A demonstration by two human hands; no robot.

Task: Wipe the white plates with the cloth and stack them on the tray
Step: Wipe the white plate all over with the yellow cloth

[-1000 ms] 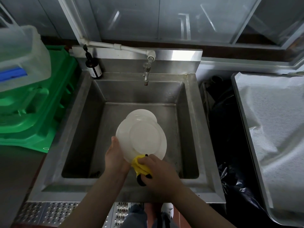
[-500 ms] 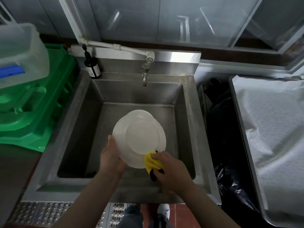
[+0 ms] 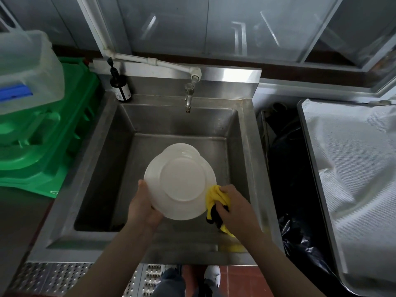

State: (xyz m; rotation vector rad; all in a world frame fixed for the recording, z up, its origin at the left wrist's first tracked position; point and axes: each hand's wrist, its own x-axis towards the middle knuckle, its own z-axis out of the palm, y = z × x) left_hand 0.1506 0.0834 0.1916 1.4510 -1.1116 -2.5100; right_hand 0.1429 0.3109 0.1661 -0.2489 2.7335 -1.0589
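I hold a white plate (image 3: 181,183) over the steel sink (image 3: 242,151), its underside facing me. My left hand (image 3: 144,205) grips its lower-left rim. My right hand (image 3: 234,207) is shut on a yellow and black cloth (image 3: 214,199) pressed against the plate's right rim. More white plates (image 3: 181,148) lie in the sink basin behind and below it, mostly hidden. A metal tray (image 3: 308,151) lined with white cloth stands at the right.
A tap (image 3: 188,97) hangs over the sink's back wall. A dark pump bottle (image 3: 121,88) sits on the back-left corner. Green crates (image 3: 42,133) with a clear plastic bin (image 3: 25,69) on top stand at the left. A black bin bag (image 3: 287,163) fills the gap beside the tray.
My right hand has slid the cloth from the plate's bottom edge around to its right rim. My left hand still holds the plate, which has turned slightly.
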